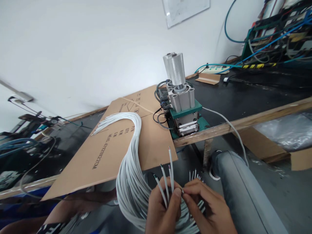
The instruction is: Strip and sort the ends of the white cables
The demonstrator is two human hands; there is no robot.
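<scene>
A thick bundle of grey-white cables (133, 152) arches from the cardboard sheet (109, 149) down into my lap. My left hand (162, 211) is closed round a few cable ends that stick up between its fingers, their stripped tips showing. My right hand (208, 208) is closed beside it, thumb and fingers pinching at the cable ends near my left thumb; more ends poke up behind it. A small pneumatic machine (184, 104) with a silver cylinder and green base stands at the bench edge, beyond both hands.
The wooden-edged bench (243, 122) has a black top. A grey hose (229, 125) runs from the machine over the edge. My grey-trousered leg (241, 188) is at right. Blue hoses and equipment (275, 35) crowd the far right; more gear (24, 143) at left.
</scene>
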